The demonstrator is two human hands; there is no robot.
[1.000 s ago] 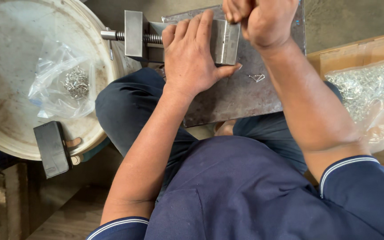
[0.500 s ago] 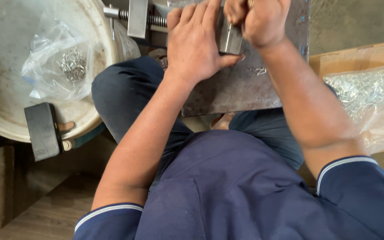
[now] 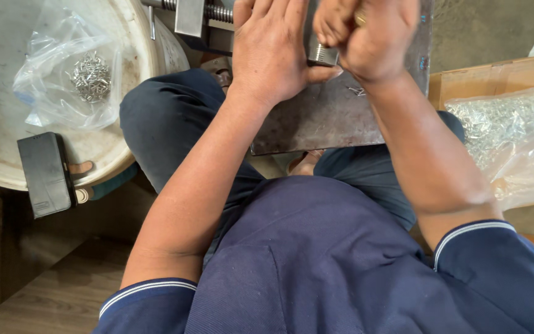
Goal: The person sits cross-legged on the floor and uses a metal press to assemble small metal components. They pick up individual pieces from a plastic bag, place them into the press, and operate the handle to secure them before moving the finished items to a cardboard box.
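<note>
While our left hand (image 3: 270, 52) lies flat, fingers together, steadying the small metal block (image 3: 322, 54) on the steel plate (image 3: 335, 114) across our lap, our right hand (image 3: 372, 34) curls into a fist above it, what it pinches hidden; bags of small metal parts (image 3: 91, 77) sit within reach.

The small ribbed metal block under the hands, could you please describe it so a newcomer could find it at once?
Start at the dark flat steel plate lying across the person's lap. At its far edge, between the left hand and the right hand, sits the small ribbed metal block. Its bright grooved face sets it apart from the plate's dull, smooth surface.
</note>
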